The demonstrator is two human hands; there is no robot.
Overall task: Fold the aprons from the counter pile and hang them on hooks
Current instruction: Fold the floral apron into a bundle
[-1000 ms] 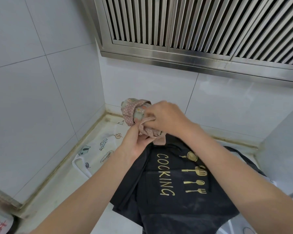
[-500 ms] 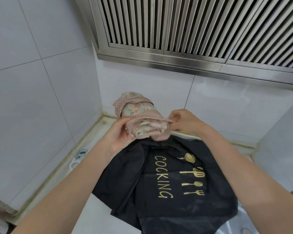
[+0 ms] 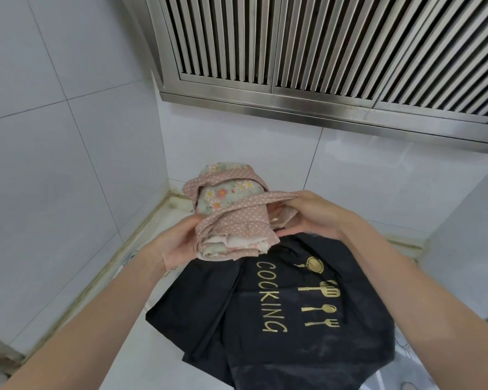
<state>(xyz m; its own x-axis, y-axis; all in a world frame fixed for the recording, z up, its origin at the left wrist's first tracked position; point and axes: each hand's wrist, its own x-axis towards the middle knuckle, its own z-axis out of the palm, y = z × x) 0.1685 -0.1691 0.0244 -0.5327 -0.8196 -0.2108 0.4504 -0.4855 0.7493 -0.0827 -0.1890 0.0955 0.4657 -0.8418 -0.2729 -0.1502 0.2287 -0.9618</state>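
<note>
A pink polka-dot and floral apron [image 3: 231, 218] is folded into a thick bundle and held up in the air above the counter. My left hand [image 3: 178, 243] grips the bundle's left and lower side. My right hand [image 3: 310, 213] pinches the pink dotted strap that wraps across the bundle, fingers curled round it at the right end. Beneath lies a black apron [image 3: 279, 319] with gold "COOKING" lettering and utensil prints, spread crumpled on the counter. A white printed apron [image 3: 130, 261] peeks out under its left edge.
White tiled walls [image 3: 68, 178] close in at the left and back, meeting in a corner with a stained joint. A steel range hood with slatted grilles [image 3: 321, 52] hangs overhead. A white surface [image 3: 468, 249] rises at the right. The white counter [image 3: 130, 350] shows in front.
My hands have drawn apart: the right hand pulled the dotted strap rightward across the bundle, while the left shifted to the bundle's left side. The bundle now sits higher and more turned toward me.
</note>
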